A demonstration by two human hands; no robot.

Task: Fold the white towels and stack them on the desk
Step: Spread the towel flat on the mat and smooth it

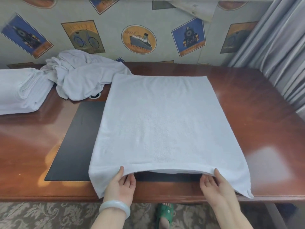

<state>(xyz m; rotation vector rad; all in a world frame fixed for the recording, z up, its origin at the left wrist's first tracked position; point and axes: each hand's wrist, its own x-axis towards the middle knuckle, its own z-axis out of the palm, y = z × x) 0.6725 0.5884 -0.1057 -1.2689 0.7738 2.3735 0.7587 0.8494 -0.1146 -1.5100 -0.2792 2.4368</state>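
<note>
A white towel (161,123) lies spread flat on the brown wooden desk (257,116), its near edge lifted a little off the surface. My left hand (119,184) grips that near edge on the left, thumb on top and fingers underneath. My right hand (214,182) grips the same edge on the right in the same way. A stack of folded white towels (19,91) sits at the desk's far left. Beside it lies a crumpled heap of unfolded white towels (80,75).
A black inlay pad (77,141) covers the desk's middle, partly under the towel. Patterned wallpaper (138,40) backs the desk and grey curtains (279,52) hang at the right. A foot in a green sandal (165,214) stands on the carpet below the desk's front edge.
</note>
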